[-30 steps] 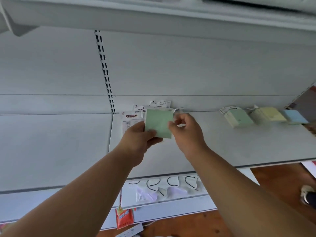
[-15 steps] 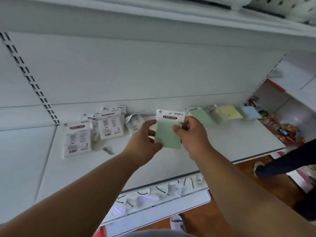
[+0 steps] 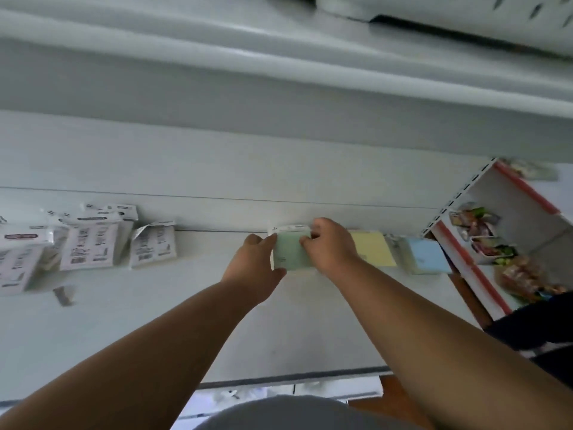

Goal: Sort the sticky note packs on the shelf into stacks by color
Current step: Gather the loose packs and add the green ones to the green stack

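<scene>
Head view shows the placing step in hand: both hands hold a green pack [image 3: 290,252] low over the white shelf [image 3: 186,330], at the spot left of the yellow stack [image 3: 373,248] and the blue stack [image 3: 429,256]. The left hand [image 3: 254,271] grips its left edge with fingers curled behind it; the right hand [image 3: 330,246] pinches its top right corner between thumb and fingers. Whether it already rests on a green stack below I cannot tell (the hands hide its underside).

My reading is that the next move calls for squaring the pack's edges with whatever lies beneath, letting go with both hands, then reaching left for the unsorted packs [image 3: 90,243], which lie face down and overlapping near the back wall.

Their white backs carry barcodes and blocks of small print, too blurred to read. One header card [image 3: 21,236] at far left has a dark label with lettering, also unreadable.
</scene>
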### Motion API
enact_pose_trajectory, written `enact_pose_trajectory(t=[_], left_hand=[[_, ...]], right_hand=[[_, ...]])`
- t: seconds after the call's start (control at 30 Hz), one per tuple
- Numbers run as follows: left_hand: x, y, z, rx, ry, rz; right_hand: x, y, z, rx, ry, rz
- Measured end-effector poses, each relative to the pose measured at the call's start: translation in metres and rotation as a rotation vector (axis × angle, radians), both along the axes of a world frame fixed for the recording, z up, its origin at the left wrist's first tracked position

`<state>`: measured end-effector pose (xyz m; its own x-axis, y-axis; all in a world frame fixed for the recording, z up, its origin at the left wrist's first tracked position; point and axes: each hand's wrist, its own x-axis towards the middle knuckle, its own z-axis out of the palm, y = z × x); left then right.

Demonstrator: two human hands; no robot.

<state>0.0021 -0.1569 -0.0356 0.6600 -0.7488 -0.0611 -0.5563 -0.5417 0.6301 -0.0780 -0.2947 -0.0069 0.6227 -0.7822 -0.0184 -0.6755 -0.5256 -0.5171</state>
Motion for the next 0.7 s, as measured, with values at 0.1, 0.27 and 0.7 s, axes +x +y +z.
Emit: enact_pose_trajectory(t=[0.1, 0.27, 0.7], left_hand=[[-0.005, -0.002, -0.007, -0.012, 0.037, 0.039], [-0.019, -0.007, -0.01, -0.063, 0.016, 0.177], [-0.022, -0.015, -0.019, 0.037, -0.034, 0.155]], right_hand=[[-0.009, 0.003, -0.012, -0.062, 0.008, 0.026], [-0.025, 0.012, -0.026, 0.014, -0.039, -0.021], [-0.038, 0.011, -0.031, 0.225, -0.133, 0.146]])
